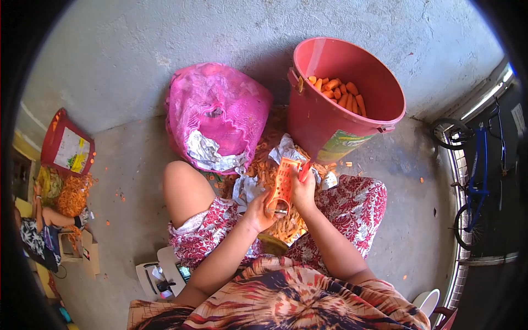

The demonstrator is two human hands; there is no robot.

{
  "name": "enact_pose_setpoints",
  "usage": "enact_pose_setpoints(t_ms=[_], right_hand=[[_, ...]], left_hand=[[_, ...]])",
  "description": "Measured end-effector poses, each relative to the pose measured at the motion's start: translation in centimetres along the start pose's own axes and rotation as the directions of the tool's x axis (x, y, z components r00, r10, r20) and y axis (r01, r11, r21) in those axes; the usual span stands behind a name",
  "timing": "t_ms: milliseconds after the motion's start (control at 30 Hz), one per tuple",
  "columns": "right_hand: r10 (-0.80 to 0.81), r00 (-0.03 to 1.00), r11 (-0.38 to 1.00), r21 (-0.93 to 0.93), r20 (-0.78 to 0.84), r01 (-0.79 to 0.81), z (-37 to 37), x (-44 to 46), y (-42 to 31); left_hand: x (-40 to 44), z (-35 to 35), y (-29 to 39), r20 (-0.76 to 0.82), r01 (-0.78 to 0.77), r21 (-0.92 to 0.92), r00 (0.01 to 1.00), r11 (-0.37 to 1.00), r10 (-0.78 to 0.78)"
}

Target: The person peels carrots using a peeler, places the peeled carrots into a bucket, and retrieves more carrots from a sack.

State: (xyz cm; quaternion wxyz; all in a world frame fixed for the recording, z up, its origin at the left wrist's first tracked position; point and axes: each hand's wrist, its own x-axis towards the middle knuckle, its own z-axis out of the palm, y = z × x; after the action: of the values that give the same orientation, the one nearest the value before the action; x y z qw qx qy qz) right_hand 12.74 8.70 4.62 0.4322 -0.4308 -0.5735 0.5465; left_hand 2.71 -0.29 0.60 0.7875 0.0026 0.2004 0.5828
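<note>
My left hand (pixel 262 212) grips the lower end of an orange plastic grater (pixel 282 184) with rows of holes and a metal blade at its near end. My right hand (pixel 303 190) is closed at the grater's right edge, around a slim red piece (pixel 304 171) that sticks up past the thumb; its kind I cannot make out. Below both hands, between my knees, lies a heap of orange carrot peelings (pixel 289 226). Crumpled pale paper or plastic (pixel 245 190) lies among the peelings.
A big red bucket (pixel 346 129) holding carrots (pixel 341 94) stands by the wall. Left of it sits a pink mesh sack (pixel 217 113). At far left are another person (pixel 41 231), a red bucket (pixel 69 142) and orange shreds (pixel 73 195). A blue bicycle (pixel 479 176) is at right.
</note>
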Motion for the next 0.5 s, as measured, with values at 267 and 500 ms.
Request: enact_pose_setpoints(t_ms=[267,500], right_hand=[[-0.095,0.995,0.992,-0.086,0.004,0.096,0.7,-0.6,0.1],[-0.131,0.920,0.983,-0.166,-0.369,0.074,-1.7,4.0,2.1]], left_hand=[[0.3,2.4,-0.9,-0.309,-0.121,-0.073,0.947,0.990,0.093],[-0.6,1.4,-0.3,0.056,0.133,-0.039,0.990,0.990,-0.130]])
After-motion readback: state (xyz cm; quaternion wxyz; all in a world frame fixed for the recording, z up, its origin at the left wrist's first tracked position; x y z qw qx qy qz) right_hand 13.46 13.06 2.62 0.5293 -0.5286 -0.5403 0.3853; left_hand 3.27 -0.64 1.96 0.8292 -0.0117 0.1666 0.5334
